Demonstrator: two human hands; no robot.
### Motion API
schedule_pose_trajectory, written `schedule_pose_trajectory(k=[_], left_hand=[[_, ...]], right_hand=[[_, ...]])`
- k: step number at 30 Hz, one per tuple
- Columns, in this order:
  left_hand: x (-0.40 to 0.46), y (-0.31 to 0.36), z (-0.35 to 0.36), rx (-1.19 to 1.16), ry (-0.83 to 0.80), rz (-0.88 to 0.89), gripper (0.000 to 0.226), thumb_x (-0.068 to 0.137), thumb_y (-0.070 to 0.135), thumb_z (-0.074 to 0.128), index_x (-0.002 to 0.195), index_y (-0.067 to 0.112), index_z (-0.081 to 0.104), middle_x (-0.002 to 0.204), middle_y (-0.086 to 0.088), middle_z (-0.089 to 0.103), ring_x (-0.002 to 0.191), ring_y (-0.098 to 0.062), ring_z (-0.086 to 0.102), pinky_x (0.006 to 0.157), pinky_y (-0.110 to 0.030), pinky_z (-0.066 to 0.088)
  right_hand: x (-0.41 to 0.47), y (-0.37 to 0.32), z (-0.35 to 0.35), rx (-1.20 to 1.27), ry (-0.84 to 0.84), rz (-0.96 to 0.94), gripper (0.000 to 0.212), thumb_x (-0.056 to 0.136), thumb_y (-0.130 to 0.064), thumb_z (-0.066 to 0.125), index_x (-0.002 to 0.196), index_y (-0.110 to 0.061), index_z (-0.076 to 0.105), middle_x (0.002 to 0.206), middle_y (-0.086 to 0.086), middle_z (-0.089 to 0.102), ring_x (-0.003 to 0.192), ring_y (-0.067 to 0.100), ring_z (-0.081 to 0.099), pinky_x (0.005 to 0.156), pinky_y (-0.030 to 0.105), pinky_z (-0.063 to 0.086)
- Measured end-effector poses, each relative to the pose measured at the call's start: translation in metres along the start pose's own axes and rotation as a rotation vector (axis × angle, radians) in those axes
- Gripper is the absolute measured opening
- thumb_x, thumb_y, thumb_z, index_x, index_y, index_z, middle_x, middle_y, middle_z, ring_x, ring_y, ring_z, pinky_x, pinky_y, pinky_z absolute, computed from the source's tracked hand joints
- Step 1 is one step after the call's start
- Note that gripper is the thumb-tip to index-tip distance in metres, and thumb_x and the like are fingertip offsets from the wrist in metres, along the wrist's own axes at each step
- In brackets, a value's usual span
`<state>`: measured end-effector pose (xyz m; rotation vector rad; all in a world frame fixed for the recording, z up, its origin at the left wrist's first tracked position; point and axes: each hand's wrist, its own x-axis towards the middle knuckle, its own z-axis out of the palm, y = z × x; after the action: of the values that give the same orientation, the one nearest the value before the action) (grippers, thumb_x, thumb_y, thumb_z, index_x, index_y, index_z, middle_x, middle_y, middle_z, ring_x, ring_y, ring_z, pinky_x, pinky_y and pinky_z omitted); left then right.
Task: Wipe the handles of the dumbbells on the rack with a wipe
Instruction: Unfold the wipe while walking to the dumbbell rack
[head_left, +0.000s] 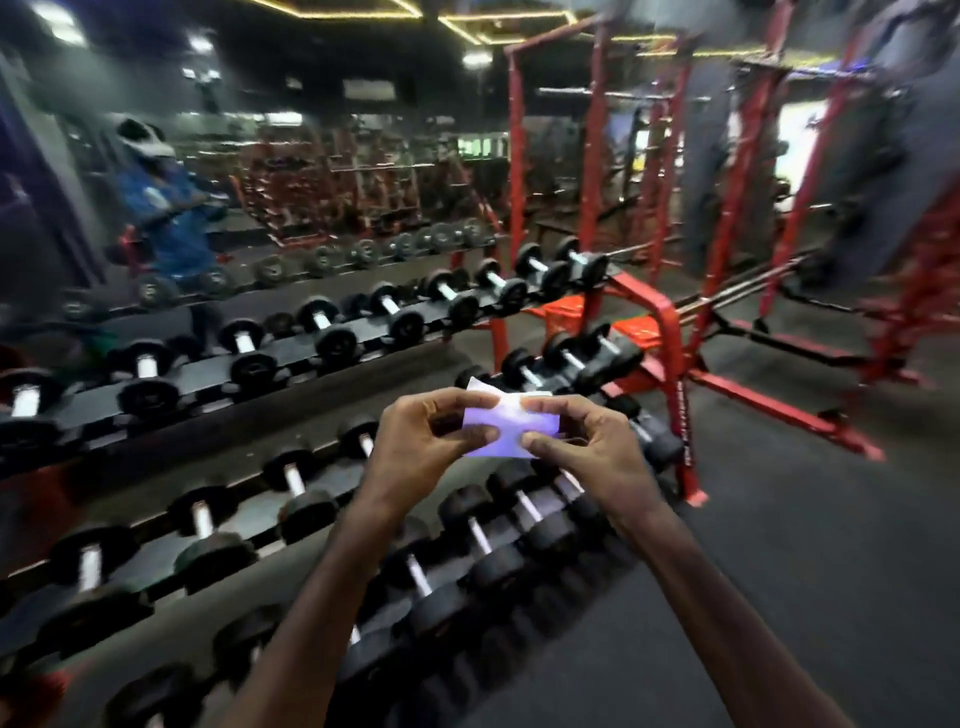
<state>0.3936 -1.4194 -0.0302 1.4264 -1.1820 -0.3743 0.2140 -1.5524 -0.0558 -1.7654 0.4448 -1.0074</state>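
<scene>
While held above the dumbbells | thin white wipe pinched by left hand | and right hand

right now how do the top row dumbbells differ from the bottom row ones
The top row dumbbells sit spaced apart, while the bottom row dumbbells crowd close together. The top row runs back beside the mirror; the bottom row lies nearest, under the hands. The top row looks smaller in view, being farther off. Both have black heads and pale metal handles, and neither is touched: both hands hold the wipe above them.
</scene>
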Motion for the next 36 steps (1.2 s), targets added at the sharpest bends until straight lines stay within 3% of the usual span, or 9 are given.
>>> schedule_pose_trajectory(k=[4, 9, 13, 17, 19, 22, 25, 30, 36], left_hand=[[0.092, -0.028, 0.054, -0.01, -0.066, 0.053, 0.027, 0.084, 0.009, 0.092, 0.108, 0.018, 0.085, 0.098, 0.003, 0.084, 0.093, -0.014, 0.08, 0.092, -0.042, 0.065], [0.21, -0.042, 0.124, 0.011, -0.139, 0.148, 0.025, 0.081, 0.02, 0.095, 0.103, 0.026, 0.086, 0.088, 0.005, 0.082, 0.083, -0.016, 0.078, 0.082, -0.038, 0.062], [0.291, -0.058, 0.191, -0.046, -0.23, 0.17, 0.024, 0.081, 0.016, 0.094, 0.102, 0.025, 0.085, 0.092, 0.003, 0.082, 0.082, -0.018, 0.077, 0.08, -0.037, 0.062], [0.361, -0.082, 0.265, -0.057, -0.282, 0.175, 0.023, 0.081, 0.013, 0.095, 0.1, 0.023, 0.086, 0.09, 0.007, 0.077, 0.081, -0.019, 0.076, 0.076, -0.037, 0.061], [0.395, -0.094, 0.299, -0.073, -0.305, 0.162, 0.021, 0.079, 0.019, 0.097, 0.096, 0.025, 0.086, 0.088, 0.008, 0.069, 0.076, -0.018, 0.071, 0.069, -0.037, 0.058], [0.449, -0.114, 0.356, -0.18, -0.353, 0.064, 0.02, 0.078, 0.018, 0.097, 0.093, 0.019, 0.083, 0.093, -0.001, 0.072, 0.072, -0.016, 0.069, 0.063, -0.027, 0.055], [0.499, -0.125, 0.419, -0.323, -0.469, -0.124, 0.023, 0.089, 0.006, 0.084, 0.111, 0.001, 0.078, 0.088, -0.012, 0.077, 0.062, -0.01, 0.065, 0.057, -0.018, 0.051], [0.592, -0.143, 0.515, -0.387, -0.505, -0.25, 0.029, 0.089, 0.021, 0.087, 0.113, 0.005, 0.082, 0.105, -0.031, 0.078, 0.09, -0.031, 0.069, 0.076, -0.033, 0.055], [0.682, -0.163, 0.609, -0.453, -0.409, -0.33, 0.023, 0.097, 0.008, 0.074, 0.118, -0.001, 0.077, 0.111, -0.027, 0.079, 0.087, -0.031, 0.078, 0.08, -0.04, 0.067]], right_hand=[[0.064, 0.036, -0.061, -0.178, 0.046, 0.001, 0.028, 0.082, -0.02, 0.087, 0.108, -0.027, 0.081, 0.108, -0.003, 0.076, 0.099, 0.015, 0.073, 0.088, 0.044, 0.058], [0.148, 0.06, -0.141, -0.282, 0.167, -0.012, 0.029, 0.083, -0.015, 0.087, 0.094, -0.041, 0.081, 0.101, 0.004, 0.063, 0.092, 0.008, 0.065, 0.076, 0.018, 0.051], [0.195, 0.096, -0.21, -0.283, 0.239, 0.004, 0.027, 0.085, -0.017, 0.085, 0.101, -0.038, 0.082, 0.118, 0.002, 0.056, 0.114, 0.011, 0.061, 0.089, 0.03, 0.058], [0.237, 0.141, -0.275, -0.201, 0.343, 0.048, 0.018, 0.091, -0.006, 0.078, 0.107, -0.015, 0.082, 0.123, 0.006, 0.066, 0.104, 0.009, 0.067, 0.083, 0.038, 0.06], [0.256, 0.164, -0.304, -0.143, 0.346, 0.065, 0.017, 0.096, -0.003, 0.071, 0.111, -0.007, 0.079, 0.115, 0.012, 0.075, 0.099, 0.011, 0.07, 0.087, 0.032, 0.058], [0.292, 0.205, -0.358, -0.039, 0.331, 0.095, 0.02, 0.1, -0.004, 0.065, 0.119, -0.005, 0.073, 0.107, 0.011, 0.079, 0.095, 0.015, 0.07, 0.088, 0.031, 0.057], [0.336, 0.244, -0.416, 0.063, 0.349, 0.115, 0.025, 0.1, -0.009, 0.067, 0.125, -0.011, 0.067, 0.107, 0.015, 0.078, 0.093, 0.024, 0.073, 0.083, 0.042, 0.061], [0.415, 0.283, -0.517, 0.053, 0.346, 0.17, 0.021, 0.1, -0.001, 0.063, 0.121, -0.004, 0.065, 0.099, 0.017, 0.076, 0.079, 0.016, 0.072, 0.066, 0.026, 0.06], [0.495, 0.332, -0.609, 0.044, 0.305, 0.264, 0.022, 0.1, -0.01, 0.067, 0.122, -0.007, 0.065, 0.108, 0.026, 0.073, 0.079, 0.02, 0.068, 0.065, 0.034, 0.059]])
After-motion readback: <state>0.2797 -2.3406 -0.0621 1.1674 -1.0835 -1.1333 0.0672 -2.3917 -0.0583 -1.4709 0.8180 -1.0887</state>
